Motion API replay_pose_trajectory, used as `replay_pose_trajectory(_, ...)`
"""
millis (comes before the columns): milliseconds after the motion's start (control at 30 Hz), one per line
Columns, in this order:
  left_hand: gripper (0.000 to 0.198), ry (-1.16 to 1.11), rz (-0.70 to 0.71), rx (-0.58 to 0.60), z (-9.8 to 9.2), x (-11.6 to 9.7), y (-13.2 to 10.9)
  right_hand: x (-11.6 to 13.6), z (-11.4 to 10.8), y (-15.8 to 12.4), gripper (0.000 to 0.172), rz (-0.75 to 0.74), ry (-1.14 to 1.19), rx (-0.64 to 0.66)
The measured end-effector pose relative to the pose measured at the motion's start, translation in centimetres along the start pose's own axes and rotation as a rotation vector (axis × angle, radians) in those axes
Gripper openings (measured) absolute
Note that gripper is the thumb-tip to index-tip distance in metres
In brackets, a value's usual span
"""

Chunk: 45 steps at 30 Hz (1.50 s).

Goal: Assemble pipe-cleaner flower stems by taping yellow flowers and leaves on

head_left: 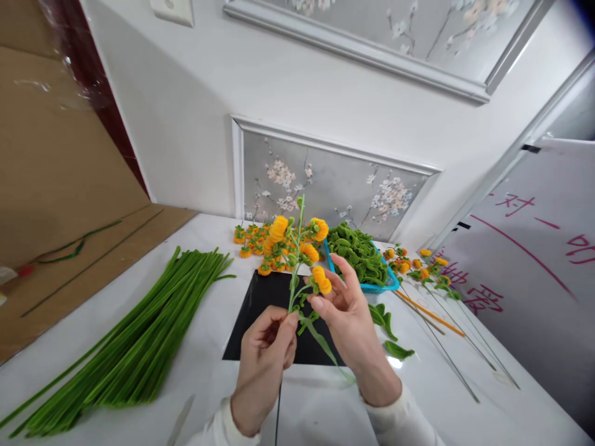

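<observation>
My left hand [269,341] pinches the lower stem of an upright artificial flower stem [297,260], made of fuzzy chenille with several orange blossoms. A thin wire runs down below that hand. A strip of pale green floral tape [321,342] hangs from the stem, its lower end loose. At the lowest orange blossom [321,280] is my right hand [346,310], thumb and a finger closing around its short stalk; the exact contact is partly hidden. Behind the hands lies a black mat [246,316] with small green curled pieces over it.
On the left lies a bundle of green chenille stems [134,334]. Orange blossoms [253,238] are grouped at the back. A blue basket [379,287] holds green leaves; loose leaves [398,350] lie nearby. Finished-looking flower stems [418,266] with long wires lie right, beside a whiteboard [534,297].
</observation>
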<state>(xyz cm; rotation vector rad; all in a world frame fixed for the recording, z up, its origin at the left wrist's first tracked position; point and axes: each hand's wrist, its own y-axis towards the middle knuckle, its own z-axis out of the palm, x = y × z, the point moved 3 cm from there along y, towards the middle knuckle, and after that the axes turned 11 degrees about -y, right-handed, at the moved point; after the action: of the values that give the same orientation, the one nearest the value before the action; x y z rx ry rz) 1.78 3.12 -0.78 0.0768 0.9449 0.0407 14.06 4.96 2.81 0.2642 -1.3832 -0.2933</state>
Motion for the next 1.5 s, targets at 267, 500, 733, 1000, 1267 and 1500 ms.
replay_pose_trajectory(267,0.027,0.060,0.061,0.021,-0.1,-0.2,-0.3,0.0,2.4,-0.3,0.037,0.123,0.047,-0.053)
replay_pose_trajectory(500,0.029,0.109,0.104,0.021,0.3,-0.3,-0.4,1.0,2.5,-0.5,0.069,0.055,-0.085,-0.139)
replay_pose_trajectory(733,0.030,0.121,0.102,0.029,1.2,-1.4,-0.4,-0.2,-0.3,-1.5,0.058,0.125,0.064,-0.120)
replay_pose_trajectory(1000,0.030,0.270,0.125,0.105,2.9,-2.0,-1.2,0.8,0.2,-1.6,0.021,0.175,0.128,0.195)
replay_pose_trajectory(1267,0.029,0.495,0.201,0.103,4.0,-2.2,-1.7,4.3,-1.3,-2.2,0.018,-0.224,-0.486,-0.013)
replay_pose_trajectory(1500,0.019,0.413,-0.022,0.213,5.0,-2.0,-1.4,4.0,-2.6,-2.6,0.017,-0.246,-0.536,-0.029)
